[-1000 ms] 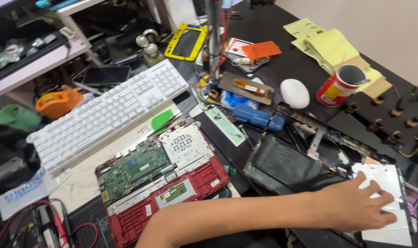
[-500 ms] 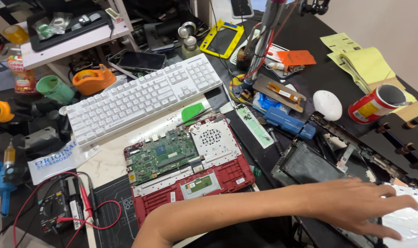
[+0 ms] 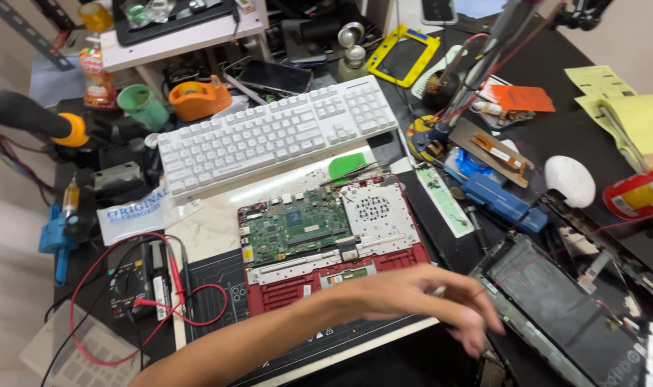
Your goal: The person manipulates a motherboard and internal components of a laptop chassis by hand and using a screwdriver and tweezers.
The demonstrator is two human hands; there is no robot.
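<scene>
- An electronics repair workshop — a crowded black tabletop [image 3: 570,122].
- An opened red laptop [image 3: 334,247] with its green circuit board [image 3: 298,226] bare.
- A multimeter [image 3: 136,279] with red leads, a white keyboard [image 3: 276,136], loose parts.

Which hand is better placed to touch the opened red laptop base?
Left, likely. The left hand, fingers loose, hangs at the front edge of the red laptop base. The right hand is out of view.

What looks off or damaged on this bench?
The red laptop lies opened up, its green board bare. A dark panel lies askew at right with loose wires across it. The white keyboard sits tilted. One hand hovers, blurred.
</scene>
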